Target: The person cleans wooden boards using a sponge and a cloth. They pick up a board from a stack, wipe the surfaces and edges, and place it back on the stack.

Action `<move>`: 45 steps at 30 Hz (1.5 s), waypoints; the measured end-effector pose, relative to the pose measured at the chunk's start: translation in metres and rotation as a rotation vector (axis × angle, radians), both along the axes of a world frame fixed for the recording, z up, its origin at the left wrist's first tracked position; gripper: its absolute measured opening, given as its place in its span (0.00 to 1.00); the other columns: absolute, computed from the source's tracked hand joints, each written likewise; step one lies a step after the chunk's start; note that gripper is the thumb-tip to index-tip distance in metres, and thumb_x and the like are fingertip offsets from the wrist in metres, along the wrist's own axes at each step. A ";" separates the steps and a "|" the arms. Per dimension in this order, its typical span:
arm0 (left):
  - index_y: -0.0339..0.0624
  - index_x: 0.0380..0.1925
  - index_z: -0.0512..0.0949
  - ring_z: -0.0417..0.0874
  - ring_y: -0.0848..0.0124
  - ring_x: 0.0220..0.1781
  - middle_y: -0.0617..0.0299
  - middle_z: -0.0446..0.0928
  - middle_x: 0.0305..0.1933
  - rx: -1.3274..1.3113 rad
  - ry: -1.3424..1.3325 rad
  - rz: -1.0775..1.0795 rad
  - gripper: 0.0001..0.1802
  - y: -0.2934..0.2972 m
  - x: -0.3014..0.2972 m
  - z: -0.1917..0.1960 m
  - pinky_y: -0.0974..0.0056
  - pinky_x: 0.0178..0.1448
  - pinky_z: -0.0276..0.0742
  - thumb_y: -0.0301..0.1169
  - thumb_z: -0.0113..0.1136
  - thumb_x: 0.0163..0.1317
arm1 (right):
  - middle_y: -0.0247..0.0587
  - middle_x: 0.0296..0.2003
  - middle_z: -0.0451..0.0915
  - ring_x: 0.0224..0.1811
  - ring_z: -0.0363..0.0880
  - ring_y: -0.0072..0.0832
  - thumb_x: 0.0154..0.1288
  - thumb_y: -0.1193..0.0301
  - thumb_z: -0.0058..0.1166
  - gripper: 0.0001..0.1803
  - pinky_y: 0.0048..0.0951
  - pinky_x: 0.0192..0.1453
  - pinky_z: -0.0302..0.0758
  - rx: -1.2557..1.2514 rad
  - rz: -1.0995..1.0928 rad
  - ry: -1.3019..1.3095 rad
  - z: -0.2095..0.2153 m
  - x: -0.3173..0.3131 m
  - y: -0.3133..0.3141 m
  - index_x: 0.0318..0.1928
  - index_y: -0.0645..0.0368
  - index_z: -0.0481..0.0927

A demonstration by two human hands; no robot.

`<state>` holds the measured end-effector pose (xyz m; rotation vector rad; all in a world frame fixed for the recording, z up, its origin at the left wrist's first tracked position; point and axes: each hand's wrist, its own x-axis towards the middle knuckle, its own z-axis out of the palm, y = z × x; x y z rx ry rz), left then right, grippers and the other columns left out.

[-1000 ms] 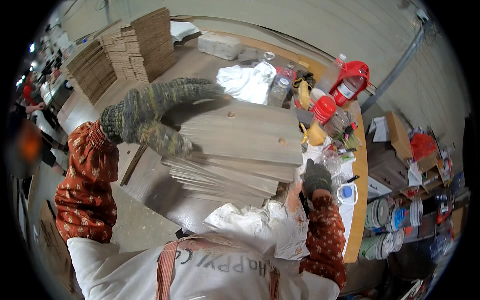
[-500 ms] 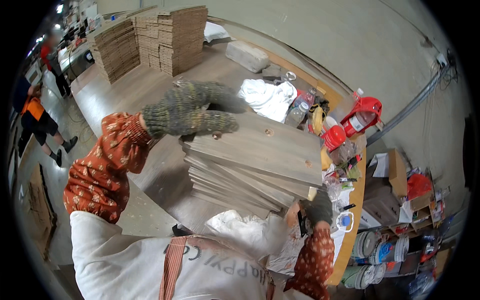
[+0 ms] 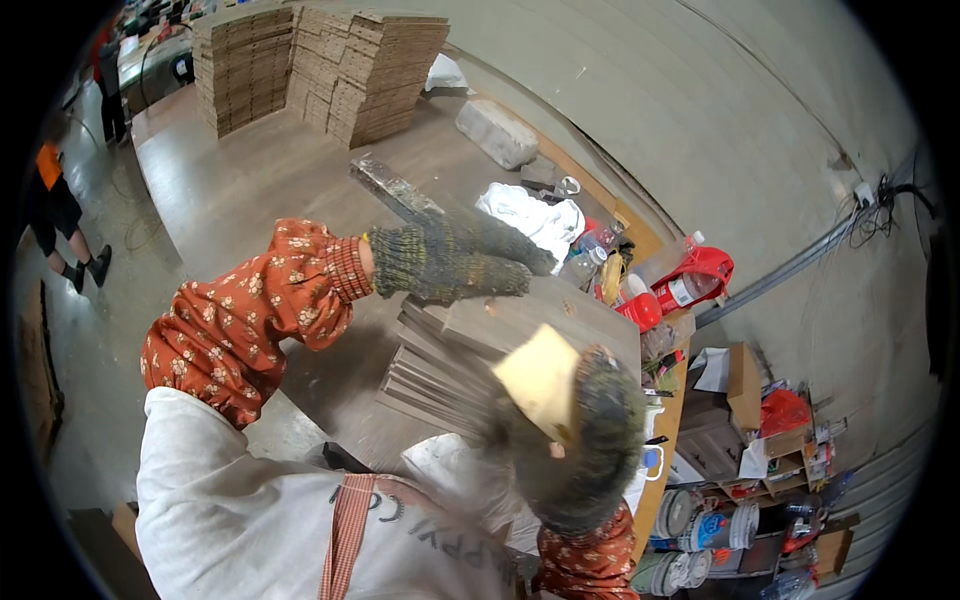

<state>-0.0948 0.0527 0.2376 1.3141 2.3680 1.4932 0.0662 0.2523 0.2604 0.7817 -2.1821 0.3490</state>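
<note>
My left hand [image 3: 455, 265], in a dark grey-green knitted glove, lies with fingers stretched out on the far-left part of the top grey-brown wooden board [image 3: 590, 315]. Beneath it are several similar boards [image 3: 435, 370], fanned unevenly in a stack. My right hand [image 3: 590, 450], gloved alike and smeared by motion, is raised over the near-right side of the stack. Its fingers are closed on a pale yellow flat piece [image 3: 543, 375] that looks folded; its material is unclear. Just beyond my left hand rests a worn, crusted bar [image 3: 395, 188].
Tall stacks of thin brown boards [image 3: 370, 75] stand at the far left of the table. A wrapped pale block [image 3: 497, 135], white cloth [image 3: 535, 218], bottles and a red-capped container [image 3: 640, 310] crowd the right edge. Buckets [image 3: 680, 512] stand beyond. A person [image 3: 62, 215] stands far left.
My right hand has risen from beside the stack's near-right corner, bringing the pale yellow piece into full view. My left hand has shifted right along the top board, uncovering the crusted bar.
</note>
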 end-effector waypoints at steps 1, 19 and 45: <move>0.45 0.55 0.77 0.80 0.61 0.54 0.54 0.79 0.55 0.000 -0.065 -0.015 0.19 0.004 -0.002 -0.001 0.58 0.60 0.75 0.37 0.59 0.66 | 0.54 0.51 0.76 0.50 0.78 0.50 0.52 0.70 0.68 0.34 0.45 0.54 0.76 0.011 0.053 -0.169 -0.006 -0.004 -0.003 0.59 0.62 0.70; 0.46 0.57 0.76 0.75 0.59 0.63 0.55 0.73 0.64 0.246 0.339 -0.259 0.21 0.007 -0.028 -0.043 0.56 0.64 0.72 0.40 0.55 0.67 | 0.55 0.53 0.73 0.53 0.76 0.50 0.58 0.70 0.62 0.33 0.43 0.51 0.77 0.209 -0.076 0.039 -0.012 -0.007 -0.055 0.63 0.64 0.66; 0.37 0.58 0.75 0.75 0.69 0.62 0.57 0.77 0.60 0.046 -0.054 -0.122 0.20 -0.004 0.004 -0.002 0.63 0.65 0.69 0.32 0.54 0.68 | 0.52 0.53 0.75 0.55 0.75 0.45 0.53 0.71 0.59 0.29 0.45 0.58 0.72 0.126 -0.606 0.036 -0.031 0.027 0.080 0.57 0.64 0.73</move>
